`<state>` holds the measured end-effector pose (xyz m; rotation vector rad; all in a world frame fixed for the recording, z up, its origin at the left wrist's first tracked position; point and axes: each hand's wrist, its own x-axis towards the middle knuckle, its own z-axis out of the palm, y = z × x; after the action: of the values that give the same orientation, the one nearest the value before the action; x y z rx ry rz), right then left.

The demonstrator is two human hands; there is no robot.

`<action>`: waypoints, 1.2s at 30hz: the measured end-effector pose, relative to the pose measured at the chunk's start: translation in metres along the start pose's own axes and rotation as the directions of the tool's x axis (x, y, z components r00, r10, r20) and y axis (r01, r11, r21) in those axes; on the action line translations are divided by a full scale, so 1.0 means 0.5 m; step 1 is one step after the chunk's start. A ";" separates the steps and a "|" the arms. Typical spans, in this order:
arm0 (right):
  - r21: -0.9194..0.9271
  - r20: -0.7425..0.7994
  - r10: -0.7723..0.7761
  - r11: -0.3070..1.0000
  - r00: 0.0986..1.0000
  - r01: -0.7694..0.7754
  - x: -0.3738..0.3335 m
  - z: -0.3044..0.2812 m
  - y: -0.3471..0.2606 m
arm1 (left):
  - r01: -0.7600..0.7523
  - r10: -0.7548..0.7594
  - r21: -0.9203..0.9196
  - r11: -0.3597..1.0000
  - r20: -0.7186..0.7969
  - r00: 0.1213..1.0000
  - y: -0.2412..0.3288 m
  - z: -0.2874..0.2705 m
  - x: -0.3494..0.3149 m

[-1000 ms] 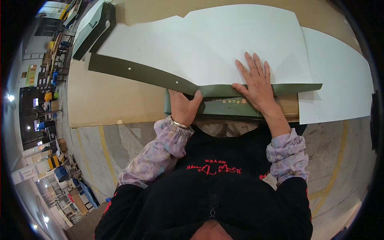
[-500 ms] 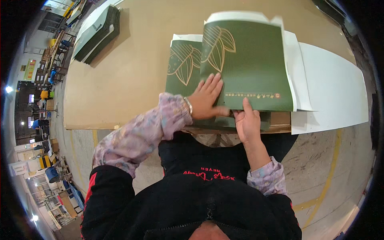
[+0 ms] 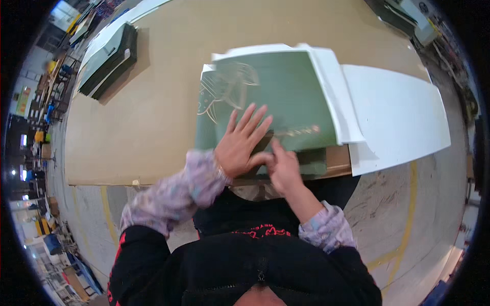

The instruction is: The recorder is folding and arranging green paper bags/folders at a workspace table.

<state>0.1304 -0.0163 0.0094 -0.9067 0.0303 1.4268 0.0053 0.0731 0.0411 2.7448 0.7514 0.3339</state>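
Slid leftward since half a second ago, the upper folded green sheet [image 3: 291,97] now covers more of the lower green sheet [image 3: 205,130]. Two green sheets can be told apart in this pile; one stack [image 3: 109,61] of green pieces stands at the far left, and one white sheet [image 3: 403,112] shows to the right. Its green face carries a gold line-drawn leaf at upper left and small gold lettering near the lower edge, with white margins showing along the top and right. It lies at the table's near edge, before the person's body. Fingers spread, the left hand [image 3: 242,148] rests on its lower part; the right hand [image 3: 286,171] meets that thumb at the lower edge, index finger extended. Blur there means I cannot tell whether it pinches the paper. Brown tabletop [image 3: 127,127] stretches widely leftward and beyond; the white sheet borders the right side.
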 end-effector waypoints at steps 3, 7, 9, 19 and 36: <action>-0.039 0.105 0.161 0.987 0.981 -0.157 -0.002 0.029 0.077 | 0.149 -0.149 -0.044 0.988 0.008 0.989 0.005 0.004 -0.110; 0.000 0.037 0.065 0.998 0.997 -0.065 0.021 0.017 0.067 | 0.162 -0.177 0.217 0.963 0.051 0.983 -0.016 0.021 -0.150; -0.302 -0.071 -0.127 0.948 0.989 0.100 0.044 -0.024 -0.022 | 0.158 -0.178 0.228 0.961 0.069 0.982 -0.014 0.017 -0.148; -0.601 -0.178 -0.037 0.796 0.983 -0.079 0.031 -0.046 0.034 | 0.052 -0.054 0.066 0.996 0.034 0.998 0.031 0.058 -0.094; -0.274 -0.026 -0.190 0.945 0.981 0.176 -0.060 -0.171 -0.194 | 0.022 -0.039 0.184 0.983 0.090 0.995 0.128 0.103 0.007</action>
<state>0.2484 -0.0764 0.0175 -1.1417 -0.2108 1.2506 0.0529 0.0115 0.0141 2.8926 0.8368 0.1339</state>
